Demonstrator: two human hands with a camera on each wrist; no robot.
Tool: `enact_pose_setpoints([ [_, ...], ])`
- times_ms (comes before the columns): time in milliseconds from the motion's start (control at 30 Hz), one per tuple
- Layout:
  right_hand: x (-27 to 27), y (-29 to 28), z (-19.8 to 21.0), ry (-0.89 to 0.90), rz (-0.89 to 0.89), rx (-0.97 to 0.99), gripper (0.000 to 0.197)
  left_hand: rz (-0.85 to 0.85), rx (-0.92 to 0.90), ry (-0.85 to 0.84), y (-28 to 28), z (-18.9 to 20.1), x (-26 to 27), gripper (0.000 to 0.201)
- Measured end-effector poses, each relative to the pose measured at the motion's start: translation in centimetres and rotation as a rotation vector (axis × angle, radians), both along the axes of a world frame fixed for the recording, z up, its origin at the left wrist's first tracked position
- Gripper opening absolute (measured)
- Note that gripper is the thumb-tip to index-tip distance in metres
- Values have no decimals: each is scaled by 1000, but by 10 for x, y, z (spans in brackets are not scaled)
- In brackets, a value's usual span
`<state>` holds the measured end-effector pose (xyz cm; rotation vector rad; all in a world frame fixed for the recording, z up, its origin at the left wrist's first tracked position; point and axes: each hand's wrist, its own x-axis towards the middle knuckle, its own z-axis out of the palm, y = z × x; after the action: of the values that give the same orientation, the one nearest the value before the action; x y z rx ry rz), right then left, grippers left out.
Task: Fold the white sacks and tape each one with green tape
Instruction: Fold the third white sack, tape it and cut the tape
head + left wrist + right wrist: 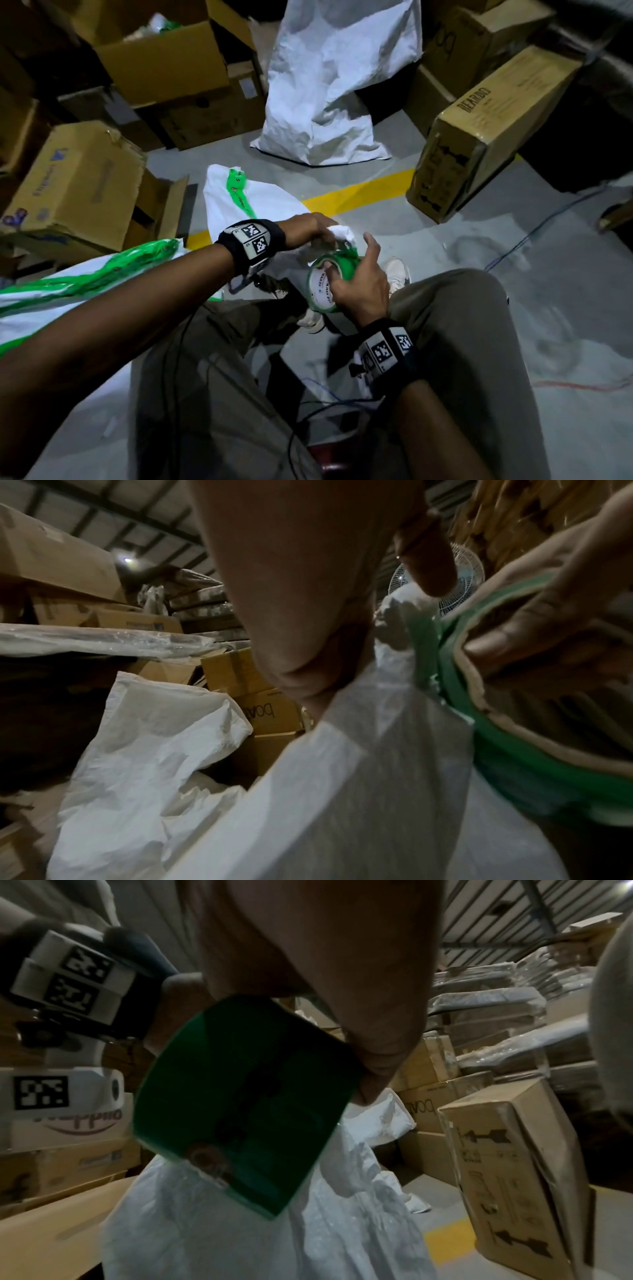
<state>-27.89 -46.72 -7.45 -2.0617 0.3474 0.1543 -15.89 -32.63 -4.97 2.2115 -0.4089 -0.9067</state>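
Where the view begins on the left, a folded white woven sack [44, 291] crossed by a crumpled strip of green tape lies over the person's left thigh, and judging by that strip it is already finished; behind it on the grey floor [479, 260] stands a dented brown cardboard box [78, 192] with blue print too blurred to read. Next to the right lies a second folded white sack [233, 202], bound by a green strip bearing small writing I cannot make out, set aside, it seems, as done. Beyond it an unfolded white sack [329, 85] leans upright against the boxes, probably waiting its turn. In the middle, above the knees, the left hand [310, 228] pinches the bunched neck of the white sack being worked [342, 233], holding the gathers together so tape can go round them. Just beside it, the right hand [359, 284] grips the roll of green adhesive tape [330, 281], one finger hooked through its core so it can turn and pay out; the white core label reads "SUPER" and, partly, "STICK". Farthest right, a closed brown carton [479, 137] tilted on the floor is printed "BEARDO", and in the wrist views another box shows mirrored letters that look like "boAt"
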Motion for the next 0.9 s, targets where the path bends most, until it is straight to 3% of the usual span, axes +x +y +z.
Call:
enact_pose_setpoints([
  [67, 1, 1, 0, -14, -3, -9, 80, -30, -35, 88, -1, 4, -6, 44],
  [200, 0, 4, -1, -31, -12, 36, 78, -110, 298, -284, -10, -1, -13, 78],
  [433, -6, 7, 0, 108, -81, 106, 68, 79, 320, -403, -21, -18, -13, 57],
  [533, -8, 12, -5, 198, -45, 160, 82, 62, 311, -358, -28, -17, -14, 55],
  [633, -16, 31, -20, 218, 61, 402, 123, 39, 292, -315, -31, -14, -15, 55],
  [700, -21, 37, -33, 280, 155, 605, 130, -8, 312, -264, -25, -8, -17, 55],
  [733, -23, 33, -31, 332, 195, 748, 120, -36, 312, -247, -19, -3, -16, 56],
  [800, -22, 15, -31, 410, 237, 863, 79, -73, 286, -197, -3, 4, -14, 54],
  [867, -15, 2, -34, 350, 219, 663, 57, -85, 269, -142, 7, 8, -14, 52],
  [900, -11, 2, -40, 284, 208, 517, 64, -90, 268, -127, 9, 8, -15, 52],
])
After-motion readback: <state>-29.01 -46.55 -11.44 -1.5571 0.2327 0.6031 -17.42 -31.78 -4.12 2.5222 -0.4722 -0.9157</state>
